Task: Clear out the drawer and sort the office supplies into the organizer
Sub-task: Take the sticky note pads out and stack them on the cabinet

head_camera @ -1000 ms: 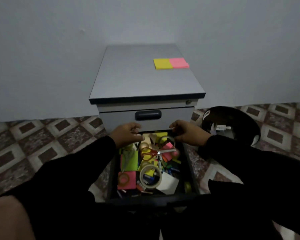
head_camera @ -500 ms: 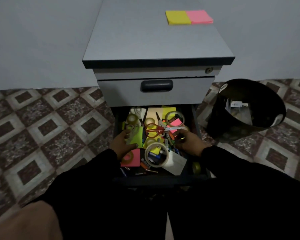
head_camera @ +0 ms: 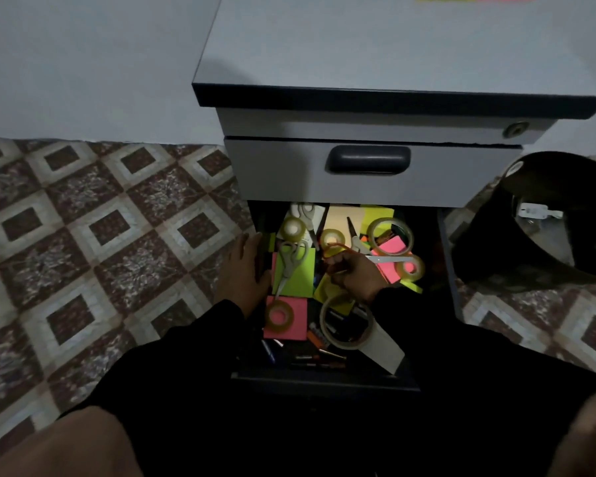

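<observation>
Right hand (head_camera: 355, 273) curled on red scissors (head_camera: 338, 258) mid-drawer (head_camera: 324, 380), fingers clamped round handles. Left hand (head_camera: 245, 270) flat, fingers straight, on drawer's left edge. Tape rolls, sticky notes inside.

You face a plain pale wall (head_camera: 83, 56) in dim light, above a floor (head_camera: 93, 235) of brown-and-cream diamond tiles. A grey pedestal cabinet (head_camera: 375, 49) stands against it, a black bin (head_camera: 544, 263) beside its right edge.
</observation>
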